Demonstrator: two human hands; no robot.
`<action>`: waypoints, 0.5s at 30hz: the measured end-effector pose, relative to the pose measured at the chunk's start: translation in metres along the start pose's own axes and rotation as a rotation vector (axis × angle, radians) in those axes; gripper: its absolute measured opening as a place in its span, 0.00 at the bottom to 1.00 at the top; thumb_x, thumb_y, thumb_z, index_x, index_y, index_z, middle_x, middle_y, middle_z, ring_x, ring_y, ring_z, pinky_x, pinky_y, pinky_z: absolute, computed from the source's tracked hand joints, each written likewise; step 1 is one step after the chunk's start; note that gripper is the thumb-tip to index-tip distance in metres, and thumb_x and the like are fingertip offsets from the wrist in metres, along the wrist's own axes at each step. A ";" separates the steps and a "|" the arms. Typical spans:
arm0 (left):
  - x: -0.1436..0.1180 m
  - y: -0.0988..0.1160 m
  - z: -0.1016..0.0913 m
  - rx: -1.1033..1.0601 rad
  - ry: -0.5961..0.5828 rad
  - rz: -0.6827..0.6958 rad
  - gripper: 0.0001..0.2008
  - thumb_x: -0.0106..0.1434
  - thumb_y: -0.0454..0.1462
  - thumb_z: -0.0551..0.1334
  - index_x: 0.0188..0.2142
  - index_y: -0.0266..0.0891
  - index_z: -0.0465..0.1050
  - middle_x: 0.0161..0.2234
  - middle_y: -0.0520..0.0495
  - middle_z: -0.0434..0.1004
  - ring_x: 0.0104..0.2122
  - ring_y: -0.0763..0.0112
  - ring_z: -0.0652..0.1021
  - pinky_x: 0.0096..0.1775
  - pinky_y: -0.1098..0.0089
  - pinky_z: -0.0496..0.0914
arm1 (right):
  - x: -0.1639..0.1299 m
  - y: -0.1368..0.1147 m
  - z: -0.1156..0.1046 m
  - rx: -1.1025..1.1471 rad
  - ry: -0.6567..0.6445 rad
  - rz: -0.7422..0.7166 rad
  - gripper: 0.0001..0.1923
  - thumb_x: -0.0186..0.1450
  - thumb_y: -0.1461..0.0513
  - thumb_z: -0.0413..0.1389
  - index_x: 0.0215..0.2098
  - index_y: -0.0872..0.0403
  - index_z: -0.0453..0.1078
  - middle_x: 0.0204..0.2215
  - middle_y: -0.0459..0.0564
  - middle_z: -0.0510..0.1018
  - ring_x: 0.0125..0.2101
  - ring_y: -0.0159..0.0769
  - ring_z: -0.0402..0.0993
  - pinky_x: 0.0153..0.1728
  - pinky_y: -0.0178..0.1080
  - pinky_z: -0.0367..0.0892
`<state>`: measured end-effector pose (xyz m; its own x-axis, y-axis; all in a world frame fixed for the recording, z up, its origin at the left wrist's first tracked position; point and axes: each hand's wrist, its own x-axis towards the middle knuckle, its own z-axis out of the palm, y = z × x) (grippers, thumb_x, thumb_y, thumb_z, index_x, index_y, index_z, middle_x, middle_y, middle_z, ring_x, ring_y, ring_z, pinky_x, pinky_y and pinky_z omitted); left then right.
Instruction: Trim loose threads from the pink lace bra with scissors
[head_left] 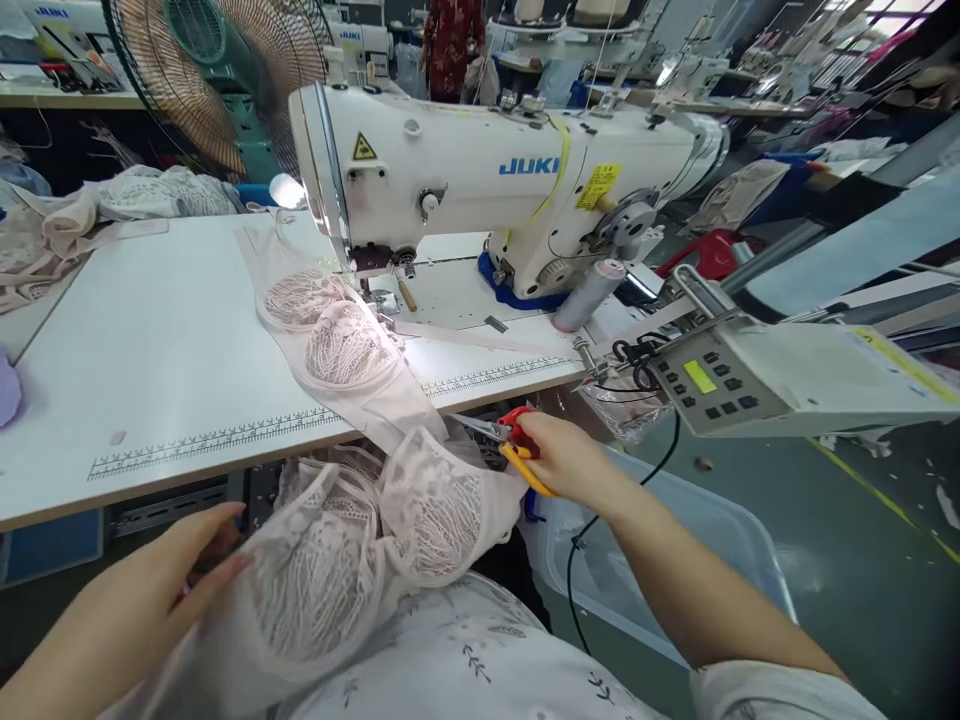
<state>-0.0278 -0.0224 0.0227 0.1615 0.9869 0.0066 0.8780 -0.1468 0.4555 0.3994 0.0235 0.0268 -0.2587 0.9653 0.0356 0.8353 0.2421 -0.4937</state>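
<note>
Two hands are seen at the table edge: the lace bra [352,570] is pinned in the lap under the flattened, spread fingers of the left hand [161,580], while red-and-yellow scissors [510,440] are gripped by the curled right hand [562,460], blades pointed at the bra's upper edge.

A white sewing table [150,340] stands on a green floor [825,540], a caged fan [217,80] and further workstations [675,70] behind it.
</note>
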 end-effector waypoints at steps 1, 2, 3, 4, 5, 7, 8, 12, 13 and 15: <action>0.007 0.000 -0.002 0.026 -0.051 -0.011 0.23 0.56 0.52 0.60 0.45 0.42 0.72 0.36 0.49 0.81 0.33 0.60 0.81 0.25 0.73 0.74 | 0.009 -0.003 -0.001 -0.037 0.011 -0.003 0.12 0.59 0.58 0.51 0.22 0.52 0.53 0.21 0.46 0.65 0.22 0.32 0.60 0.23 0.33 0.54; 0.014 0.001 -0.003 0.055 -0.084 -0.010 0.24 0.57 0.53 0.58 0.47 0.42 0.71 0.39 0.49 0.81 0.37 0.59 0.80 0.27 0.72 0.74 | 0.018 -0.008 -0.002 -0.056 0.020 -0.007 0.10 0.60 0.58 0.51 0.24 0.53 0.55 0.22 0.46 0.67 0.22 0.32 0.62 0.24 0.33 0.54; 0.022 0.003 -0.005 0.081 -0.089 0.001 0.25 0.57 0.54 0.56 0.48 0.42 0.70 0.41 0.49 0.80 0.39 0.60 0.80 0.29 0.72 0.75 | 0.029 -0.015 -0.004 -0.064 0.025 -0.013 0.09 0.61 0.58 0.51 0.27 0.53 0.57 0.23 0.47 0.69 0.23 0.33 0.64 0.24 0.33 0.55; 0.029 0.006 -0.006 0.104 -0.070 0.018 0.24 0.58 0.54 0.55 0.47 0.43 0.69 0.41 0.50 0.80 0.39 0.60 0.80 0.31 0.70 0.75 | 0.041 -0.024 -0.005 -0.067 0.026 -0.014 0.07 0.62 0.58 0.51 0.30 0.53 0.59 0.24 0.47 0.70 0.24 0.34 0.66 0.25 0.33 0.55; 0.035 0.010 -0.007 0.123 -0.049 0.051 0.23 0.58 0.54 0.54 0.46 0.43 0.69 0.40 0.49 0.80 0.38 0.60 0.80 0.33 0.69 0.75 | 0.054 -0.034 -0.004 -0.073 0.014 -0.013 0.08 0.63 0.57 0.50 0.33 0.54 0.60 0.25 0.48 0.72 0.26 0.35 0.68 0.26 0.34 0.56; 0.044 0.017 -0.008 0.150 0.008 0.142 0.21 0.59 0.53 0.53 0.43 0.42 0.70 0.38 0.48 0.81 0.37 0.60 0.80 0.35 0.67 0.75 | 0.084 -0.054 0.001 -0.089 -0.050 0.068 0.11 0.64 0.54 0.50 0.36 0.54 0.61 0.30 0.52 0.74 0.30 0.39 0.71 0.27 0.35 0.57; 0.047 0.020 -0.009 0.158 0.035 0.186 0.20 0.60 0.52 0.53 0.42 0.42 0.70 0.37 0.47 0.81 0.36 0.60 0.80 0.36 0.67 0.75 | 0.099 -0.063 0.006 -0.075 -0.056 0.079 0.11 0.64 0.54 0.51 0.36 0.55 0.61 0.32 0.54 0.75 0.31 0.41 0.71 0.26 0.35 0.57; 0.045 0.024 -0.011 0.094 0.035 0.308 0.13 0.62 0.46 0.55 0.41 0.43 0.70 0.37 0.47 0.80 0.37 0.65 0.80 0.36 0.73 0.75 | 0.143 -0.087 0.025 0.024 -0.035 0.051 0.08 0.59 0.63 0.56 0.35 0.56 0.61 0.38 0.60 0.74 0.38 0.44 0.71 0.29 0.36 0.60; 0.043 0.022 -0.012 0.064 0.020 0.306 0.12 0.63 0.45 0.55 0.41 0.44 0.71 0.37 0.47 0.79 0.37 0.66 0.80 0.36 0.74 0.75 | 0.149 -0.091 0.028 0.060 -0.036 0.041 0.07 0.58 0.65 0.56 0.34 0.56 0.61 0.38 0.60 0.74 0.38 0.44 0.71 0.30 0.36 0.60; 0.042 0.014 -0.014 0.015 0.027 0.257 0.11 0.63 0.44 0.55 0.42 0.44 0.70 0.39 0.46 0.78 0.38 0.66 0.80 0.31 0.76 0.75 | 0.153 -0.097 0.031 0.148 -0.049 0.011 0.08 0.56 0.68 0.55 0.30 0.55 0.59 0.34 0.56 0.73 0.34 0.41 0.70 0.29 0.35 0.60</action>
<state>-0.0146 0.0176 0.0419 0.3685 0.9184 0.1441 0.8162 -0.3938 0.4228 0.2641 0.1445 0.0526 -0.2765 0.9609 -0.0116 0.7584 0.2108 -0.6167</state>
